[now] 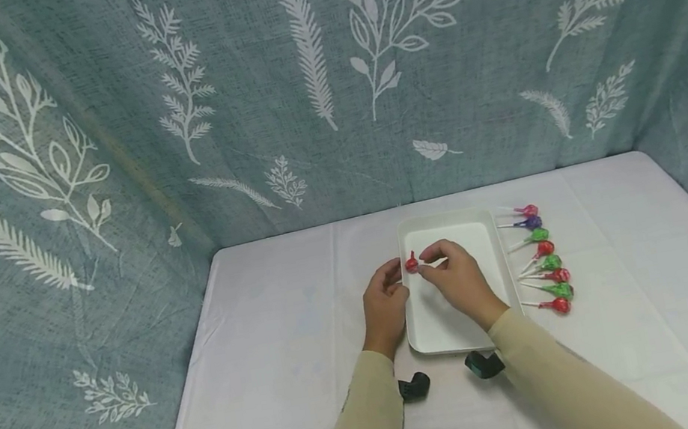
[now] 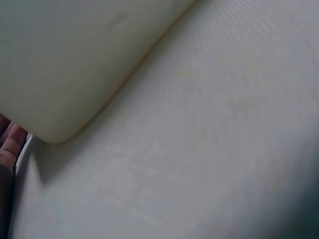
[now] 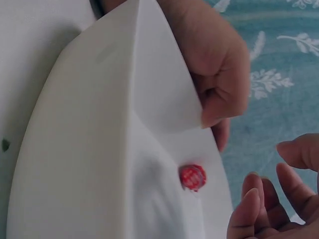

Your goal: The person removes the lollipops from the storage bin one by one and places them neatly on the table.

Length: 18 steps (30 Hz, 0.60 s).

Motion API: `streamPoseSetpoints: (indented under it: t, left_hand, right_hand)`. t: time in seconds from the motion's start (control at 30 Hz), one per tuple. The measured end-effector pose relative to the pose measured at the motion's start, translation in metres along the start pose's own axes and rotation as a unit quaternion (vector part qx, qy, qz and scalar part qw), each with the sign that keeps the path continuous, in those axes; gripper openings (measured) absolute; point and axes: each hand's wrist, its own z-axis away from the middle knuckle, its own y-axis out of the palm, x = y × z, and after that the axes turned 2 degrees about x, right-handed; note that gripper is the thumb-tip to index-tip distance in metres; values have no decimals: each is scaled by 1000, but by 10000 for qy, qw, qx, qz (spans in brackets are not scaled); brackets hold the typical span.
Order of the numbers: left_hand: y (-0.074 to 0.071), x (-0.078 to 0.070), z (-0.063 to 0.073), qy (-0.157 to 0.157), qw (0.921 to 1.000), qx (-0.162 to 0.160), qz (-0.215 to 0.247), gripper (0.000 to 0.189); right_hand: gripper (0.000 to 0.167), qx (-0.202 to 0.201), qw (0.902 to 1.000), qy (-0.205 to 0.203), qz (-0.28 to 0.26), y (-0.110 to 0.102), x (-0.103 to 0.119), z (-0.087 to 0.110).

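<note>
A white rectangular tray (image 1: 434, 342) lies on the table, and my left hand (image 1: 388, 307) grips its left rim. In the right wrist view, the left thumb (image 3: 212, 115) lies over that rim with fingers behind the wall. Inside the tray, against its left wall, is a red-wrapped lollipop (image 1: 411, 264); its round head (image 3: 193, 178) shows in the right wrist view. My right hand (image 1: 460, 281) hovers over the tray, its fingertips close to the lollipop. The right wrist view shows these fingers loosely bent and apart from it. The left wrist view shows mostly the tray's outer side (image 2: 75, 64).
Right of the tray, several wrapped lollipops in red, green, purple and pink form a column, among them a purple one (image 1: 528, 222) and a red one (image 1: 560, 305). Black wrist devices (image 1: 415, 387) show below the forearms. A patterned blue-green curtain (image 1: 310, 174) surrounds the white-covered table (image 1: 284, 346).
</note>
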Motion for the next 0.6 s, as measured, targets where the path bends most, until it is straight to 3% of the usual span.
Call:
streamPoseSetpoints:
  t: [0.33,0.6]
  left_hand:
    - [-2,1,1,109,9999,14,16,55]
    - [-2,-1,1,109,9999,31,32,55]
  right_hand:
    - [22,-29,9991,297,-309,12,-9,-15]
    - [20,-142,9987,288,-391,7,-6,-24]
